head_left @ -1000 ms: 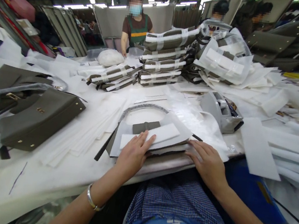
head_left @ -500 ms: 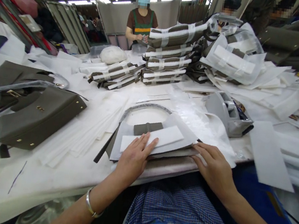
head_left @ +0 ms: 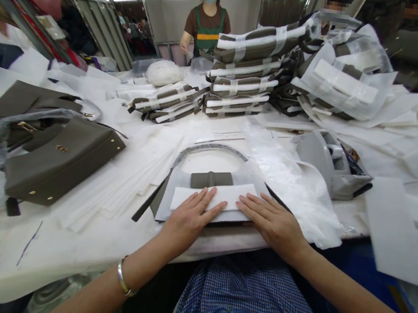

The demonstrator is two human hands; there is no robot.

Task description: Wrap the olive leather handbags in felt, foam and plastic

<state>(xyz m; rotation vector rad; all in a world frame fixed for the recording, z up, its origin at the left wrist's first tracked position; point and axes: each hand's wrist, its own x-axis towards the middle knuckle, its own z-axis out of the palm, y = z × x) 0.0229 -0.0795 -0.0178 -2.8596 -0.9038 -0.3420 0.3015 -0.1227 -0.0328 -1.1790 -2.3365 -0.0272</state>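
A flattened dark bag [head_left: 155, 202] with a wrapped handle [head_left: 210, 149] lies at the table's front edge, with white paper [head_left: 247, 175] over it and a brown flap [head_left: 211, 178] showing. Across the paper rests a white foam strip [head_left: 188, 195]. My left hand [head_left: 188, 218] presses flat on the strip's left part, fingers spread. On its right end lies my right hand [head_left: 275, 223], palm down with fingers stretched out. Neither hand grips anything. The bag's lower edge is partly hidden under the hands.
An upright olive bag [head_left: 64, 157] stands at the left on the white table [head_left: 74, 257]. Behind are stacked wrapped bags [head_left: 244, 73]. A grey tape dispenser [head_left: 332, 163] and loose paper sheets [head_left: 397, 224] are at the right. A masked person [head_left: 207, 27] stands across the table.
My right hand has moved left from the bag's right edge onto the foam strip, and its fingers have flattened. The strip now lies more level. The view has shifted slightly.
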